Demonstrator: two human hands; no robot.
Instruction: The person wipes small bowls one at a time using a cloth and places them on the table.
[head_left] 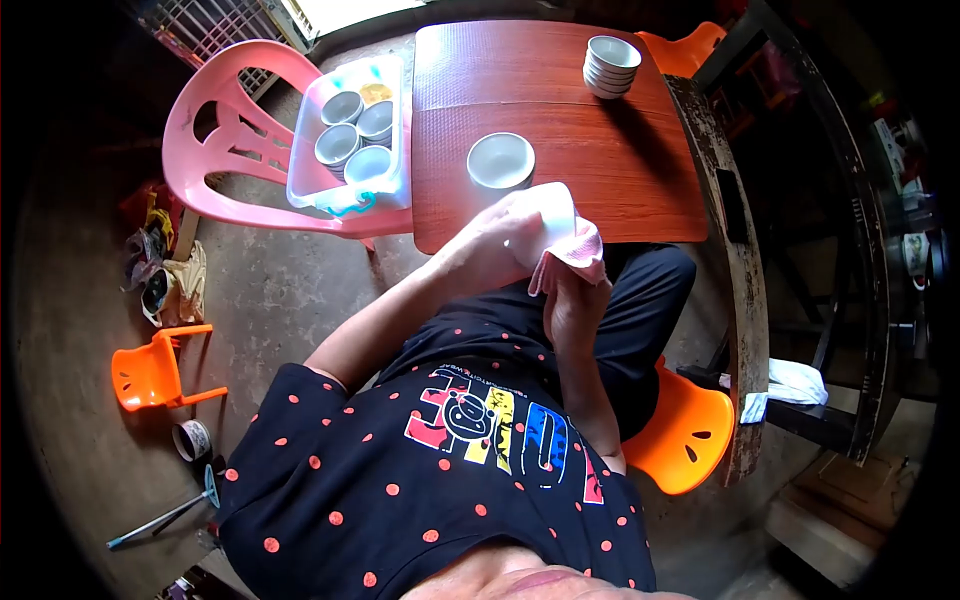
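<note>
My left hand (510, 235) is closed around a white bowl (557, 207), tipped on its side just off the table's near edge. In my right hand (577, 308) is a pink cloth (575, 258), bunched up and pressed against the bowl; my fingers are partly hidden by it. Just beyond my left hand, white bowls (501, 160) sit on the reddish-brown table (540, 100), their lower part covered by that hand. Farther off at the right, a stack of several bowls (612, 66) stands upright.
A clear plastic box (305, 165) with several stacks of bowls rests on a pink chair (185, 150) left of the table. Orange chairs (682, 430) stand right and left. A worn wooden frame (735, 290) runs along the right. Bags (183, 285) lie on the floor.
</note>
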